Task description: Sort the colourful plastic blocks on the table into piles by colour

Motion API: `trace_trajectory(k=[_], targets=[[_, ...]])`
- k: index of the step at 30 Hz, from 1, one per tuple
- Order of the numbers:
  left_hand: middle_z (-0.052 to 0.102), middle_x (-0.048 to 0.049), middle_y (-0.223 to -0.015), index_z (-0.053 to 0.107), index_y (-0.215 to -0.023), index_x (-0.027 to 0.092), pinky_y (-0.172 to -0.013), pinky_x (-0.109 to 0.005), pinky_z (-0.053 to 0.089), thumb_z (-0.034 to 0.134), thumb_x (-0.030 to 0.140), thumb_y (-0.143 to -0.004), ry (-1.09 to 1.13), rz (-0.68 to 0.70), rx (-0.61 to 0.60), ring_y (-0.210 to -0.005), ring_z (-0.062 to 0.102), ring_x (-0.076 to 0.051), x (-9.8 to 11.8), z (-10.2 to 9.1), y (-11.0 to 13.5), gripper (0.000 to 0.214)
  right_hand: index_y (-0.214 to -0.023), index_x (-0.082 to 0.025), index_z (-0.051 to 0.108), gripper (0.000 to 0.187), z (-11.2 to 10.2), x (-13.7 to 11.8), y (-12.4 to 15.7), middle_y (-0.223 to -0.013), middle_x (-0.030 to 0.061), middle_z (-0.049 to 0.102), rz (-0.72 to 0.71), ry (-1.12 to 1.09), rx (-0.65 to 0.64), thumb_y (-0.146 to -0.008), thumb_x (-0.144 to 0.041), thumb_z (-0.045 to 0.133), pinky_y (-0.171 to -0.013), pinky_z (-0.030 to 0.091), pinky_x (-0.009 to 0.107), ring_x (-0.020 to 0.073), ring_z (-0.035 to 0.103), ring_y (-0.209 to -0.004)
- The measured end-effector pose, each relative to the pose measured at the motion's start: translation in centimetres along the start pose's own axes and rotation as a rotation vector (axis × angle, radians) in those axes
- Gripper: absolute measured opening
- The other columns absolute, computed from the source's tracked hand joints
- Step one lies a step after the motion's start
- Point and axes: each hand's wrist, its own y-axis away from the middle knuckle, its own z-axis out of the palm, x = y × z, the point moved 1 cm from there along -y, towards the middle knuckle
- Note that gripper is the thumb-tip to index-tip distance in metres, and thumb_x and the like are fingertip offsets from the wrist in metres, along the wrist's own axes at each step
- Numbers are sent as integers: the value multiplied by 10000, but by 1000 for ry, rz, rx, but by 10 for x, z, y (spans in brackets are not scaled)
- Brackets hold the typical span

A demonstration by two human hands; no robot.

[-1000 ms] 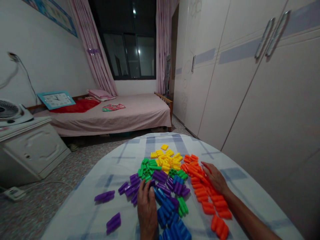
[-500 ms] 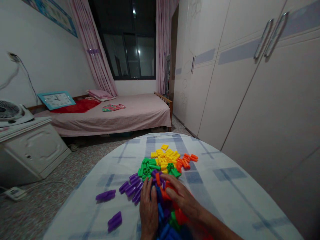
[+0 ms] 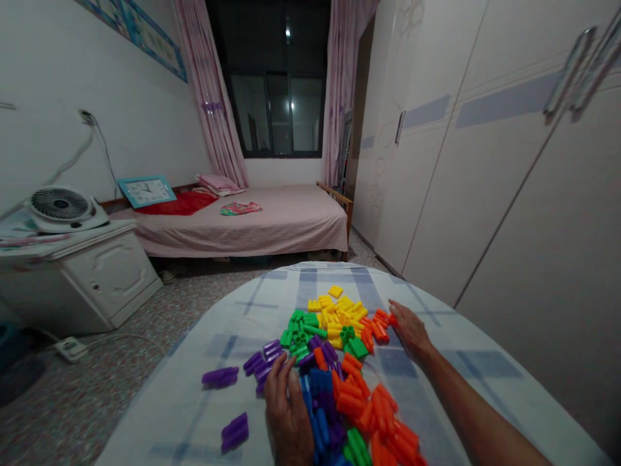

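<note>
My left hand (image 3: 290, 408) rests on the table with its fingers stretched forward, between purple plastic building blocks (image 3: 264, 367) and blue blocks (image 3: 317, 388). Its fingertips touch the purple ones. At the right edge of a small orange group (image 3: 380, 327) lies my right hand (image 3: 410, 331), fingers extended and touching the outermost piece; its underside is hidden. Beyond the hands are yellow blocks (image 3: 342, 314) and green blocks (image 3: 299, 329). A larger heap of orange blocks (image 3: 383, 411) spreads between my arms, with a green piece (image 3: 358, 446) at its near edge.
Two purple pieces (image 3: 235, 432) lie apart at the left on the checked tablecloth (image 3: 189, 414). Past the round table stand a bed (image 3: 291, 217) and a cabinet with a fan (image 3: 63, 207). A tall wardrobe (image 3: 524, 246) runs along the right.
My right hand has moved from the central heap out to the far orange group, uncovering orange and blue blocks. My left hand stays beside the purple blocks. The view has swung slightly left.
</note>
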Motion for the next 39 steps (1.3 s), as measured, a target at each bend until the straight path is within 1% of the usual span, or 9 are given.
trace_trajectory(k=[4, 9, 17, 19, 22, 26, 29, 34, 39], targets=[[485, -82, -1262, 597, -1081, 188, -1071, -427, 292, 318, 374, -908, -40, 39, 54, -1214, 413, -227, -3, 1, -1, 377, -1138, -188, 610, 493, 16, -28, 7, -1187, 85, 611, -56, -113, -179, -865, -465, 307, -1016, 343, 398, 220, 530, -1116], [410, -85, -1371, 568, -1172, 194, -1102, -466, 245, 310, 390, -912, -50, -27, -49, -1303, 324, -239, -10, 11, 0, 416, -1108, -195, 627, 481, 22, -71, 37, -1181, 85, 609, -29, -297, -351, -838, -518, 393, -1016, 339, 403, 239, 522, -1124], [406, -90, -1395, 533, -1220, 173, -1134, -455, 187, 300, 423, -914, 32, -51, -105, -1335, 283, -221, -13, 13, 2, 458, -1240, -241, 525, 443, -8, -146, 107, -1268, 58, 542, -237, -507, -709, -874, -470, 423, -1008, 347, 377, 214, 482, -1167], [413, -104, -1388, 536, -1214, 155, -1132, -445, 199, 283, 436, -915, 51, -44, -106, -1327, 298, -220, -13, 12, 3, 482, -1205, -246, 553, 413, -14, -153, 96, -1241, 56, 559, -367, -465, -728, -876, -460, 427, -995, 361, 371, 210, 498, -1140], [412, -111, -1387, 535, -1214, 142, -1132, -440, 199, 257, 453, -917, 61, -66, -107, -1326, 296, -216, -12, 12, 4, 512, -1174, -233, 566, 418, -4, -145, 45, -1244, 60, 553, -391, -351, -483, -916, -441, 311, -1014, 341, 368, 192, 482, -1159], [381, -77, -1412, 518, -1235, 180, -1134, -436, 196, 254, 475, -916, 85, -140, -108, -1336, 277, -207, -12, 11, 4, 508, -1260, -235, 500, 455, 45, -118, -39, -1359, 60, 456, -265, 156, -397, -914, -438, 284, -1057, 279, 381, 192, 379, -1261], [378, -67, -1416, 516, -1239, 193, -1135, -430, 194, 271, 486, -912, 94, -173, -110, -1341, 273, -208, -14, 11, 2, 503, -1272, -233, 498, 474, 78, -107, -78, -1371, 88, 447, -202, 227, -443, -903, -459, 304, -1032, 279, 480, 256, 365, -1276], [350, -73, -1432, 496, -1258, 184, -1130, -405, 215, 273, 487, -913, 96, -205, -91, -1340, 279, -204, -11, 11, 3, 511, -1183, -291, 576, 440, 102, -113, -84, -1303, 47, 522, -280, 192, -570, -890, -495, 318, -996, 312, 459, 255, 439, -1207], [303, -64, -1461, 417, -1328, 180, -1141, -374, 184, 244, 478, -923, 123, -229, -94, -1357, 239, -181, -5, 10, 3, 532, -1045, -254, 652, 415, 90, -126, -46, -1158, 52, 597, -416, 111, -685, -851, -522, 400, -918, 384, 355, 217, 539, -1046]])
